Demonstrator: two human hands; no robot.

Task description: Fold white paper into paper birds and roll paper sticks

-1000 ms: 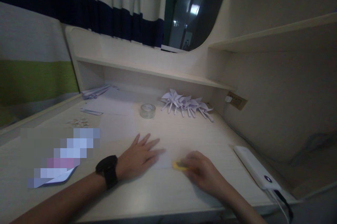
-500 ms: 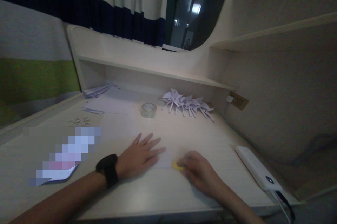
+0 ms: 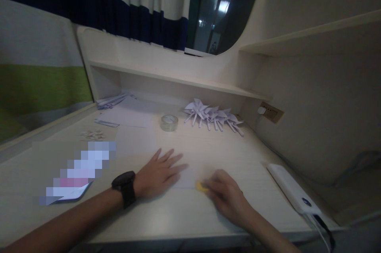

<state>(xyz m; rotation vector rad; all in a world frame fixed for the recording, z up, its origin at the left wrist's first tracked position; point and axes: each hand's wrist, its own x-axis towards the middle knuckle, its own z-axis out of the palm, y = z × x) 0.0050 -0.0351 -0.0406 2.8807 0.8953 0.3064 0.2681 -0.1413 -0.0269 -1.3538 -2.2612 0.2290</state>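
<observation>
My left hand (image 3: pixel 157 175), with a black watch at the wrist, lies flat with its fingers spread on a white sheet of paper (image 3: pixel 186 179). The paper's right part shows beyond the fingertips; the rest is under the hand. At the paper's right end, my right hand (image 3: pixel 226 195) is closed round a small yellow object (image 3: pixel 201 186). Its kind is hard to make out, as the fingers cover most of it and motion blurs it. A roll of clear tape (image 3: pixel 169 123) lies on the desk beyond my left hand.
Several paper pinwheels (image 3: pixel 208 114) lie at the back, right of more white sheets (image 3: pixel 131 112). Small pale pieces (image 3: pixel 93 135) and a phone (image 3: pixel 74 191) with a blurred-out screen are at left. A white power bank (image 3: pixel 290 187) with cables lies at right, below a wall socket (image 3: pixel 271 112).
The view has shifted slightly. My left hand stays flat on the paper; my right hand keeps hold of the yellow object at nearly the same spot.
</observation>
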